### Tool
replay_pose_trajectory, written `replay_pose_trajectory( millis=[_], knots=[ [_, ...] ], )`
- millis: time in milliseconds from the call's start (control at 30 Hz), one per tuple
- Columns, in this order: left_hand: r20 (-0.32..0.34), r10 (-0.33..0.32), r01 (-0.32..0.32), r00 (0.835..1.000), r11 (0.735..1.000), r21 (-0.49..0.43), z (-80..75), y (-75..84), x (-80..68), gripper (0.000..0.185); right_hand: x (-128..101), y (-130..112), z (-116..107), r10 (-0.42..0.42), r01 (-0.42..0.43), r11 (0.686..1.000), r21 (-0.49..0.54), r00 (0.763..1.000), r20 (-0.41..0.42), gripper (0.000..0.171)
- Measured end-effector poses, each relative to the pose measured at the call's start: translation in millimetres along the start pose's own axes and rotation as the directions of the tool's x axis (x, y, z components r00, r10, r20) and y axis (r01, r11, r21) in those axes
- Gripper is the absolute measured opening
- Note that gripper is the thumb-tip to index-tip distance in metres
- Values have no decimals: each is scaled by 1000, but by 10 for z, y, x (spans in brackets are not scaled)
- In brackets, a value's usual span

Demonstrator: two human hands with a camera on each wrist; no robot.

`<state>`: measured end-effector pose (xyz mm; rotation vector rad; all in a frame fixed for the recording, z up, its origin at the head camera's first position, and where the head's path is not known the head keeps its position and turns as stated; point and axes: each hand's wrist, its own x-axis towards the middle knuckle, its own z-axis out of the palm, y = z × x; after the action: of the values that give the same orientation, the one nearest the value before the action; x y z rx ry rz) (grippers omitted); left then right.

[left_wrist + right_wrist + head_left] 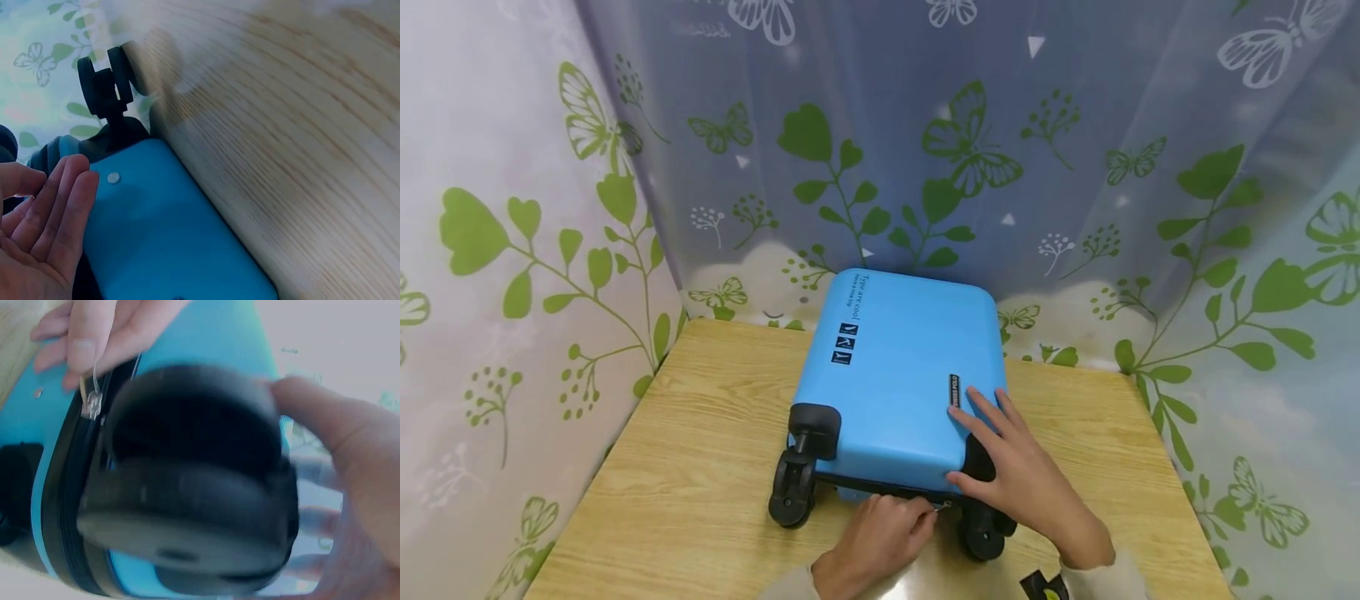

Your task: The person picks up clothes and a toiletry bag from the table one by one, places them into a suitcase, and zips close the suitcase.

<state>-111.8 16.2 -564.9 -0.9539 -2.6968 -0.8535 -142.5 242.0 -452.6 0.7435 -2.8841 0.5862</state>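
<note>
A small light blue suitcase (902, 358) lies flat on the table, its wheel end facing me. My left hand (883, 533) is at that near end and pinches a metal zipper pull (94, 378) between thumb and fingers. The zipper slider (92, 405) sits on the black zipper that runs along the suitcase's edge. Spread over the near right corner, my right hand (1030, 475) rests its straight fingers on the shell, beside the black "SWISS POLO" label (954, 390). One black wheel (983, 533) sticks out just below this hand.
Another black wheel (792, 487) juts out at the near left corner. The wooden table (692, 467) extends on both sides of the suitcase. Curtains (865, 167) with leaves and butterflies surround it at the back and sides. Something black and yellow-green (1043, 586) shows by the right wrist.
</note>
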Motion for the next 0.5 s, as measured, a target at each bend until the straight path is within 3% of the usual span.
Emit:
replay_pose_trajectory(
  millis=[233,500],
  knots=[
    [0,-8,8,1000,1000,-9,66,29,27,16,-29,-94,31,-2,-1,997,-82,999,-37,84],
    [-78,76,-74,994,997,31,6,-77,-52,28,-18,-68,17,-19,17,997,-81,999,-26,82]
  ],
)
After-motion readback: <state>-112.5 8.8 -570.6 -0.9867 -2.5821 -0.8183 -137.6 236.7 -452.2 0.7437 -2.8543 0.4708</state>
